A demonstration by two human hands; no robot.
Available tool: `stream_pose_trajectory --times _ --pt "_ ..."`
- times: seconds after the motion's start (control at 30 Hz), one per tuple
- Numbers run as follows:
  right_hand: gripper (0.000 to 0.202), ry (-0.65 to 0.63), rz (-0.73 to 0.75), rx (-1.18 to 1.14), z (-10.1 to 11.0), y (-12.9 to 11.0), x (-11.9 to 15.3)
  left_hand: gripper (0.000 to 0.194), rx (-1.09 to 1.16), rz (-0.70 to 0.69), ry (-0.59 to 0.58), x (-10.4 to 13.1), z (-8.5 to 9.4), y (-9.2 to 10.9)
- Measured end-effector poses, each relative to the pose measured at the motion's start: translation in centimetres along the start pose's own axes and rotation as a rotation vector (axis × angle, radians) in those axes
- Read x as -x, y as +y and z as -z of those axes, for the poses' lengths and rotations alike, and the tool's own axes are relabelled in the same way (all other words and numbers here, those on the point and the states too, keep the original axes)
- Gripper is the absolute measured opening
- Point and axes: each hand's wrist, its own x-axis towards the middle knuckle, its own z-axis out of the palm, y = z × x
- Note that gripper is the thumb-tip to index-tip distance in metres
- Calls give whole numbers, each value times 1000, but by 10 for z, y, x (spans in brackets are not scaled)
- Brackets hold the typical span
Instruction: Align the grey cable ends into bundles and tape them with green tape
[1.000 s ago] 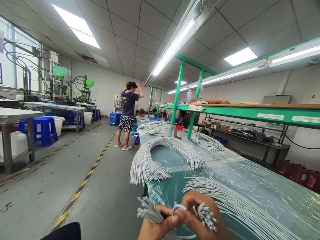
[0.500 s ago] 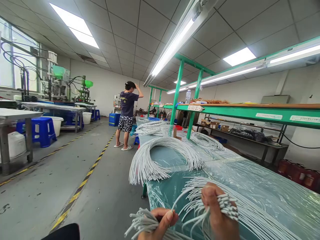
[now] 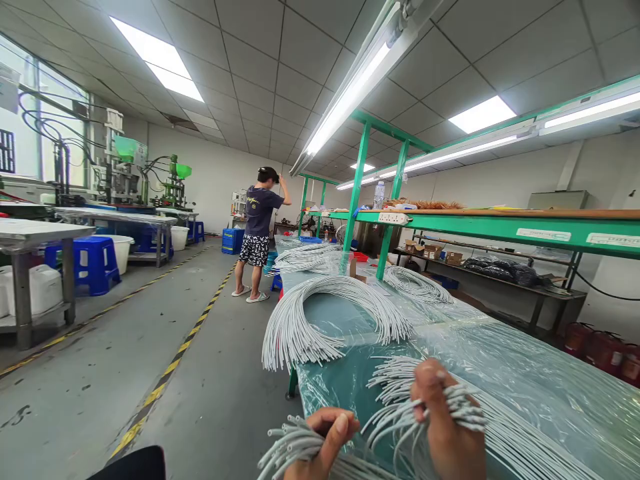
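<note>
At the bottom centre my left hand point(image 3: 327, 440) is closed round a bunch of white tubes point(image 3: 290, 445), their cut ends fanning out to the left. Thumb and index finger stick up, with nothing visible between their tips. To its right, my right hand point(image 3: 445, 420) grips another bundle of tube ends point(image 3: 467, 408), which poke out past its fingers. Long straight white tubes point(image 3: 530, 433) lie on the table beside and behind that hand. Beyond both hands rests a large looped bundle of white tubes point(image 3: 295, 327).
The plastic-covered table point(image 3: 545, 353) extends ahead, with more coiled tubes point(image 3: 417, 285) and green shelf posts point(image 3: 356, 193). A person point(image 3: 260, 227) stands left of the table's far part. Blue stools point(image 3: 97, 263) and machines are on the left.
The single tube that ran to my left hand's fingertips is no longer between them. My right hand has shifted slightly right, still holding its bundle. The view has turned a little left.
</note>
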Motion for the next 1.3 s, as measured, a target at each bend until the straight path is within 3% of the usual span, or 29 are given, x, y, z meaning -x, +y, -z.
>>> stream_pose_trajectory --times 0.07,0.13,0.27,0.4,0.5,0.67,0.83,0.93,1.03,1.2,1.3 --pt "44 117 87 35 13 1 -10 39 69 16 -5 -3 -2 -7" --pt "45 113 175 63 22 0 -13 41 49 11 -7 -7 -4 -12" --pt "50 -134 170 111 12 -4 3 56 -62 -3 34 -13 -9 -12" --pt "39 -302 304 140 -14 -9 24 63 -89 7 28 -9 -11 -5" --pt "24 -371 267 63 -22 -12 25 64 -108 -1 19 -4 -11 -5" --pt "18 -394 207 33 -16 -14 16 73 -221 -21 -11 -2 -9 -7" --pt "21 -441 125 36 -21 -11 19 79 -168 0 -83 -3 -10 -7" --pt "26 -409 88 42 -26 -7 22 85 -122 4 -80 -2 -9 -9" --pt "28 -460 92 42 -29 -3 22 89 -93 23 -53 0 -10 -8" --pt "23 -493 178 -6 -29 -5 17 70 -4 8 -71 3 -14 0" --pt "23 -423 89 2 -26 -9 15 45 102 -51 -103 5 -16 4"
